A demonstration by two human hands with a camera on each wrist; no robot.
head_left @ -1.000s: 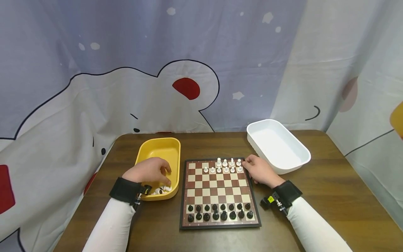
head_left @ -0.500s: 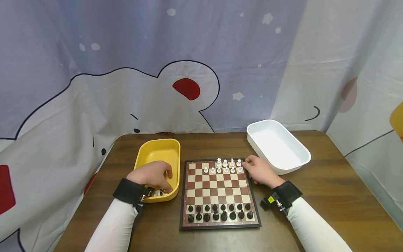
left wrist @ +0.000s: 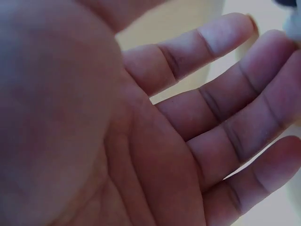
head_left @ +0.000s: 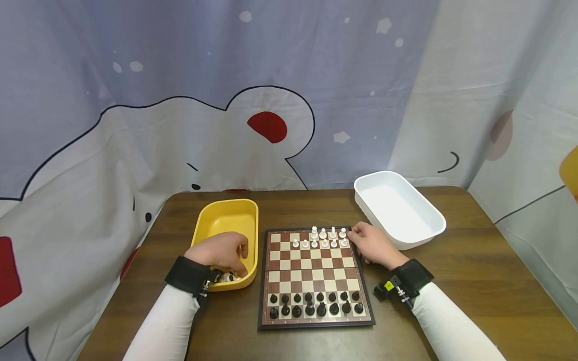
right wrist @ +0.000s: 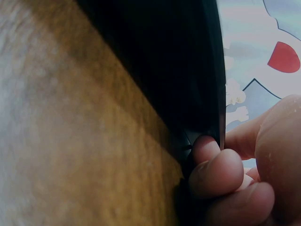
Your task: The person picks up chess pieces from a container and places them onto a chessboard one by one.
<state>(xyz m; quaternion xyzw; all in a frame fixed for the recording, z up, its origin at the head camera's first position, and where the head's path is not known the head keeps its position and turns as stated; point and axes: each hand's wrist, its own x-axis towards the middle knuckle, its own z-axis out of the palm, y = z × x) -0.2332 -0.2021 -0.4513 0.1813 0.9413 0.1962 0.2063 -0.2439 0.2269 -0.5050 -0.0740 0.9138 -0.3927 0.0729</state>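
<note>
Left hand [head_left: 220, 253] has sunk into the yellow tray [head_left: 226, 216], fingers relaxed; right hand [head_left: 374, 245] (curled) grips the chessboard [head_left: 314, 273] edge.

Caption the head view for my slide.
Left hand reaches into yellow tray; right hand steadies the chessboard.

Loose chess pieces [head_left: 230, 276] in yellow tray's [head_left: 228, 216] near end

Left hand [head_left: 220, 252] in yellow tray [head_left: 228, 218]; right hand [head_left: 373, 245] steadies chessboard [head_left: 314, 275].
</note>
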